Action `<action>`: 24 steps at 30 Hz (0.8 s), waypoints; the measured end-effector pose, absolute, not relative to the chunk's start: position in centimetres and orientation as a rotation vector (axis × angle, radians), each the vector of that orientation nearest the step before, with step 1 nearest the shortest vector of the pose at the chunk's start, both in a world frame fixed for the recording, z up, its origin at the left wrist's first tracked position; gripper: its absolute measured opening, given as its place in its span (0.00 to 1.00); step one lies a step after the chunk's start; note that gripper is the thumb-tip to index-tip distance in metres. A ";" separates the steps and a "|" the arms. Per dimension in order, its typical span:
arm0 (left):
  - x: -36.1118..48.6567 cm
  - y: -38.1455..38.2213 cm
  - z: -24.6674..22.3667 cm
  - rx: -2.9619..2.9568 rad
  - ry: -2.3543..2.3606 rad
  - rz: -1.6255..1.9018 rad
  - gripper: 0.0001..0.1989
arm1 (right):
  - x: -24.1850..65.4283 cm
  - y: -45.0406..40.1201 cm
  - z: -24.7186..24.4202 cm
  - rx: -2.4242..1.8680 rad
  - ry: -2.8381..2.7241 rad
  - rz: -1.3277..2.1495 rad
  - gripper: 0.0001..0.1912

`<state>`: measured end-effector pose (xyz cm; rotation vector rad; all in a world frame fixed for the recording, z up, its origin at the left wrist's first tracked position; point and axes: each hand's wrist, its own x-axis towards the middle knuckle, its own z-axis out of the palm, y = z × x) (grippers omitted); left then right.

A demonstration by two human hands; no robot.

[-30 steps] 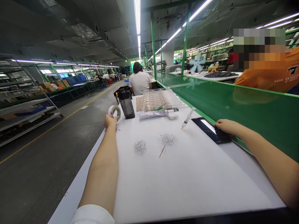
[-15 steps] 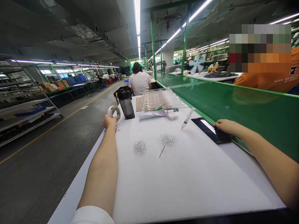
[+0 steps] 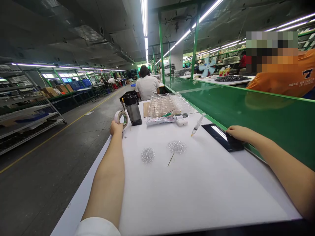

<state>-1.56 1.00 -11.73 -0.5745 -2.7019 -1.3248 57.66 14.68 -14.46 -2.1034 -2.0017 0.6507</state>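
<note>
On the left edge of the white table, my left hand (image 3: 116, 127) is closed on a roll of tape (image 3: 125, 119) that stands upright. At the right, my right hand (image 3: 237, 132) pinches the edge of a glossy black tablet or phone (image 3: 216, 132), which lies flat; the thumb side is partly hidden. Between my arms lie two piles of tiny clear, shiny pieces, a left pile (image 3: 148, 155) and a right pile (image 3: 177, 147). A thin stick (image 3: 170, 159) touches the right pile. A syringe (image 3: 197, 125) with a yellowish tip rests beside the tablet.
Behind the piles are a dark plastic tumbler (image 3: 133, 113), a printed tube-like pack (image 3: 161, 120), a white case (image 3: 182, 121) and clear gridded trays (image 3: 163, 103). A green conveyor (image 3: 246, 109) borders the right side. One person (image 3: 147, 87) sits ahead; another in orange (image 3: 278, 83) is across the conveyor.
My left hand and the tape roll have shifted very slightly to the right. My right hand stays at the tablet. The person in orange has moved a little.
</note>
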 end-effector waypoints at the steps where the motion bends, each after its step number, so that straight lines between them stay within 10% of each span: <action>1: -1.5 1.0 -11.7 -0.584 -2.688 -1.324 0.22 | 57.6 14.7 -14.4 -2.105 -2.003 0.649 0.12; 24: -0.7 0.8 -11.3 -0.558 -2.775 -1.275 0.18 | 57.6 14.6 -14.5 -2.128 -2.014 0.620 0.17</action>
